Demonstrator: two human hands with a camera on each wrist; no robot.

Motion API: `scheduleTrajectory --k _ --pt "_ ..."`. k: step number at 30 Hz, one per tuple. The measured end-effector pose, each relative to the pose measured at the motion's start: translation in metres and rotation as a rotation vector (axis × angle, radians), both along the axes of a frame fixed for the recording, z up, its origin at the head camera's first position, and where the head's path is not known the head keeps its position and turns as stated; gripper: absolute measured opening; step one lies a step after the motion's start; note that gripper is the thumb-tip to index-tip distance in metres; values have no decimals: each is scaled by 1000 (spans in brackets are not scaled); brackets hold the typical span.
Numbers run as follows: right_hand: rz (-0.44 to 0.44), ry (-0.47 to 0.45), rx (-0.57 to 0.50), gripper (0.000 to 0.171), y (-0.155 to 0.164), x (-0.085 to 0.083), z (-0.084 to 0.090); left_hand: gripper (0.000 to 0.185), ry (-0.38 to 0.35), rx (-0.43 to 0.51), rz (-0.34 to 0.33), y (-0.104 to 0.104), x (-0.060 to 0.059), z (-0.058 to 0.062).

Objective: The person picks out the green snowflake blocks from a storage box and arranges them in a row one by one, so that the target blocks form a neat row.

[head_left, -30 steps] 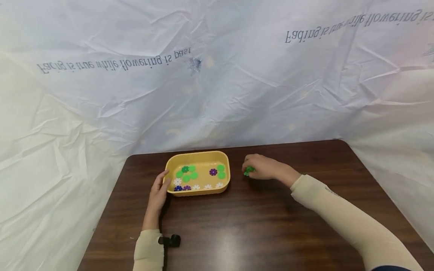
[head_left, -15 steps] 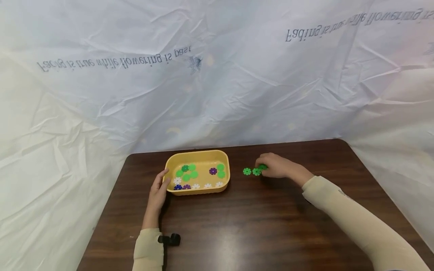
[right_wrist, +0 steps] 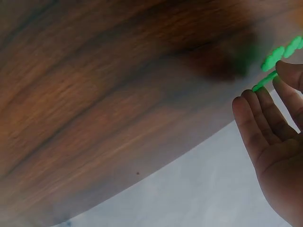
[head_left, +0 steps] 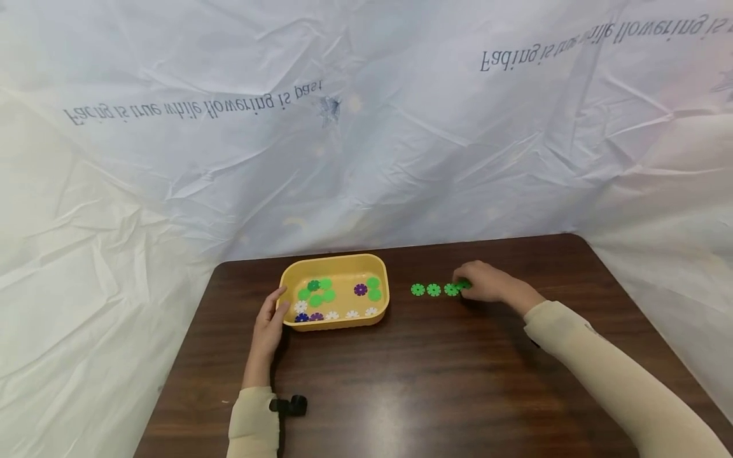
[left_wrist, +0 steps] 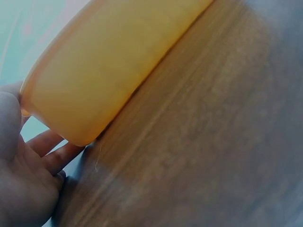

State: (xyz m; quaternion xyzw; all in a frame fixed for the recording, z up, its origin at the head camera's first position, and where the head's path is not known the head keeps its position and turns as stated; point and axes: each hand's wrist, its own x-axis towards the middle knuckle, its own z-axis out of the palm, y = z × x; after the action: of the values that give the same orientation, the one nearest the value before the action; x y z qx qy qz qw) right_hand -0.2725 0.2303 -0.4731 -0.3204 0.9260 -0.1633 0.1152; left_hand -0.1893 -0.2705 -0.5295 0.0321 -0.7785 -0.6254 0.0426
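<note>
At the left end of a yellow plastic basin [head_left: 338, 325], my left hand [head_left: 266, 331] grips the rim. In the left wrist view the thumb lies at the rim and fingers touch the outer wall. My right hand [head_left: 487, 284], right of the basin, pinches a green snowflake disc [right_wrist: 265, 81] between thumb and fingers, close over the table. Three matching green discs [head_left: 434, 290] lie flat in a row just left of that hand. Inside the basin are several light green discs [head_left: 315, 300], white discs [head_left: 352, 313], and purple discs [head_left: 360, 290], plus a blue one [head_left: 301, 317].
The dark wood table [head_left: 366, 381] ends at the back against a pale printed cloth [head_left: 366, 159], which also hangs at both sides. A black strap device [head_left: 289, 406] sits on the left sleeve.
My right hand has moved rightward in steps, leaving green discs behind it in a row that now counts three. The left hand and the basin stay in place.
</note>
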Motion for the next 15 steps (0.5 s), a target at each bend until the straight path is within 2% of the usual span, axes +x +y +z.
scheduleTrajectory --k 5,8,15 --pt "-21 5 8 20 6 -1 -3 49 -28 -4 -31 6 7 20" --pt "-27 11 15 20 6 -1 -5 48 -41 0 -37 7 9 25" --pt "-49 60 93 21 4 3 -9 48 -19 8 -17 -4 -3 -6"
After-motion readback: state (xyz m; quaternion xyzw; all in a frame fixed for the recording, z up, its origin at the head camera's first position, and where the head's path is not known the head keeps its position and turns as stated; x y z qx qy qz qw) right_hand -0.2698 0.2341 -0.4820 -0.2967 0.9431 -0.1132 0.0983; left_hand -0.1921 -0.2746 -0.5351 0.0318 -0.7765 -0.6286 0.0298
